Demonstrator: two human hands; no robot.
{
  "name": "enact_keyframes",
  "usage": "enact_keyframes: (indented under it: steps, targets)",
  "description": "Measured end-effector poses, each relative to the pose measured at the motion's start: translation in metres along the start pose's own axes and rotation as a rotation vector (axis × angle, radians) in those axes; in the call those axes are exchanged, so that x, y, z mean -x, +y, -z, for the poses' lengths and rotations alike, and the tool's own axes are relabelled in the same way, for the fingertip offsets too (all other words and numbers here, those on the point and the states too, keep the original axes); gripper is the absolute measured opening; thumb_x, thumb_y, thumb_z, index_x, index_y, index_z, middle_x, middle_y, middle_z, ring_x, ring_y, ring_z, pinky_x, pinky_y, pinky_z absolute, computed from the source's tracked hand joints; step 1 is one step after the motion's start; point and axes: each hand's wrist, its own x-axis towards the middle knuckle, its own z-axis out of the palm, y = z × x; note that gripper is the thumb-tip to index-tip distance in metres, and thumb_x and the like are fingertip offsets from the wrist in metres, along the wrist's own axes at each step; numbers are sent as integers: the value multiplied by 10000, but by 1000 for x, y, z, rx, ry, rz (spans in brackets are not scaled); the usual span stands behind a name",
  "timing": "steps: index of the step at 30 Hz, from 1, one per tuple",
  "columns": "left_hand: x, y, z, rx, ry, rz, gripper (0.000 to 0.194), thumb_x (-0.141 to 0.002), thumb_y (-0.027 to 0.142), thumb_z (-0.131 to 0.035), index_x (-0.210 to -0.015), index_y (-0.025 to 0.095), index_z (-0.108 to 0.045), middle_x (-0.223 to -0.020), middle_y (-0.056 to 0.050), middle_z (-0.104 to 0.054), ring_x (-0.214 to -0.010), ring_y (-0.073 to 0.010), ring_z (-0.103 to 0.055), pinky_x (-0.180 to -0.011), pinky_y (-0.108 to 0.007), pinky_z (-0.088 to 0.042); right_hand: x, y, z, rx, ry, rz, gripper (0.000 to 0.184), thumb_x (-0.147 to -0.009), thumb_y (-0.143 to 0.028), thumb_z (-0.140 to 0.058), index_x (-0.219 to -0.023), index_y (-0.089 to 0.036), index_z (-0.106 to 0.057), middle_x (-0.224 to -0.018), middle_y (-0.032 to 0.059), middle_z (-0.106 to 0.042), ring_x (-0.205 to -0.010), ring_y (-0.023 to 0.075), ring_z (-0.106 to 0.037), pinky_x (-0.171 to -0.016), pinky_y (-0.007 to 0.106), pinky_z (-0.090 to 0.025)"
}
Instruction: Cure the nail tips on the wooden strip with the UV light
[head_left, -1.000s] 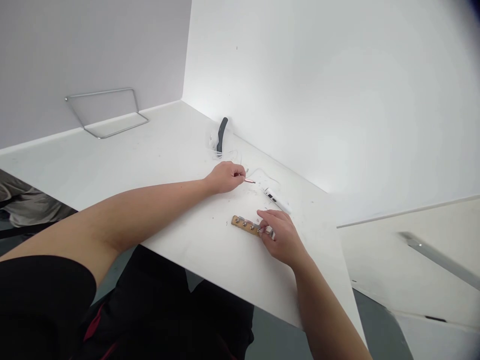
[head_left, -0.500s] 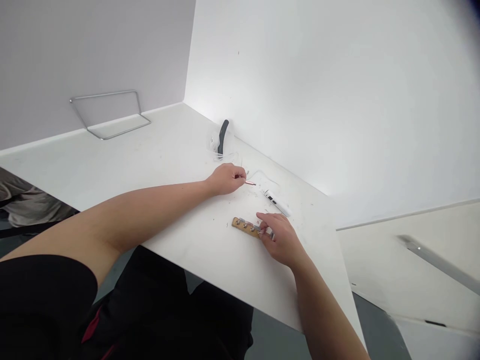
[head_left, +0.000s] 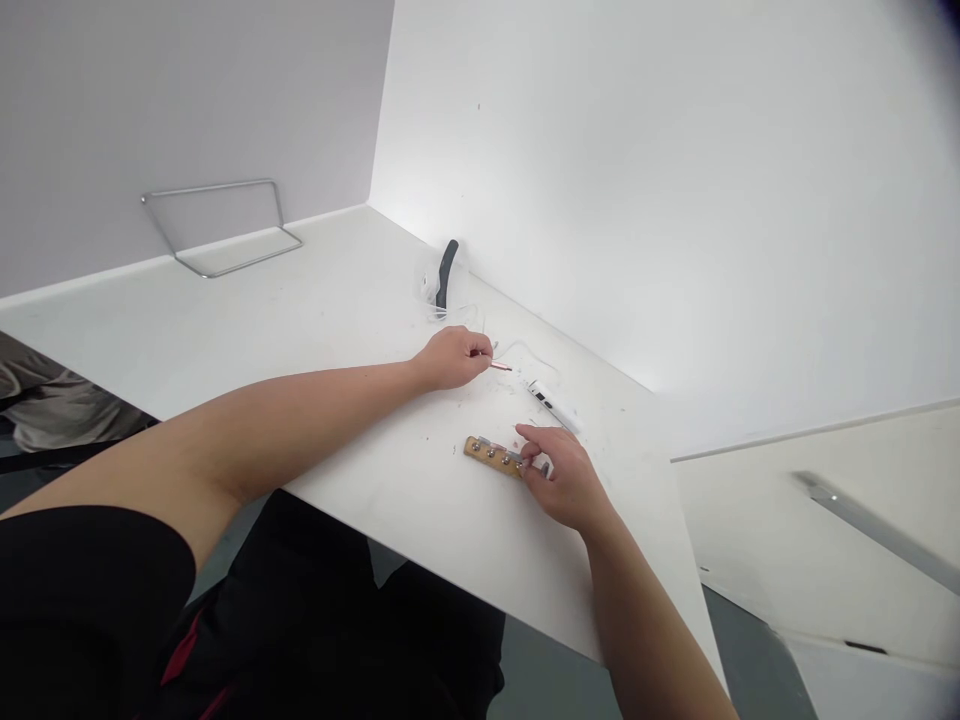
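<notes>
My left hand (head_left: 454,357) is closed around a thin pinkish stick with a dark tip (head_left: 501,366); its far end is hidden in the fingers. The tip points right, just above the table. Below and to the right, my right hand (head_left: 561,474) pinches the right end of a light-brown strip (head_left: 491,455) that lies on the table. Several round metal studs run along the strip, with greyish pieces along its far edge. My fingers cover its right end. Beyond that hand lies a slim white device with dark buttons (head_left: 551,405), apart from both hands.
A curved black handle (head_left: 445,277) stands by the wall with clear plastic and thin white cable (head_left: 525,347) around it. Small scraps are scattered on the white table (head_left: 420,500). A bent metal wire frame (head_left: 225,270) rests at the back left.
Almost nothing differs. My right hand has shifted very slightly at the strip's end, and my left hand keeps its place with the stick.
</notes>
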Motion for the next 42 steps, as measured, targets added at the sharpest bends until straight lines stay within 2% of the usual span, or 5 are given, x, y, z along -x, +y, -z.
enact_keyframes:
  steps: [5,9,11,27,42]
  targets:
    - [0,-1,-1,-7,8,-6,234,-705,255,-444,-757,205,-667,-699,-14,-624,-696,-144,-548,-677,-272,-428,0,-1,-1,-43,-3,-66,398,-707,-101,-486,-1085,-225,-498,-746,6,-619,-817,187,-577,-795,391,-453]
    - [0,-1,-1,10,-1,-9,232,-702,252,-443,-751,196,-662,-699,-16,-624,-700,-141,-548,-685,-271,-425,1,-1,-1,-106,-53,-175,389,-719,-125,-480,-1094,-229,-487,-760,3,-613,-645,136,-565,-593,287,-479]
    - [0,-1,0,17,-5,-13,228,-701,253,-443,-742,189,-658,-694,-16,-623,-706,-142,-548,-685,-271,-422,0,-1,-2,-126,-60,-212,393,-718,-130,-480,-1100,-224,-480,-749,-1,-610,-591,118,-543,-548,263,-468]
    - [0,2,2,6,-3,-3,230,-702,252,-439,-745,186,-655,-713,-21,-629,-717,-147,-541,-670,-275,-416,1,-3,-7,-167,23,-208,349,-712,-142,-474,-1050,-216,-519,-713,-1,-605,-597,111,-544,-598,264,-482]
    - [2,3,2,10,-7,10,228,-704,253,-439,-741,187,-655,-714,-22,-628,-739,-157,-541,-674,-276,-417,2,-3,-7,-196,68,-262,298,-711,-173,-499,-1005,-201,-541,-707,19,-616,-633,137,-589,-467,225,-447]
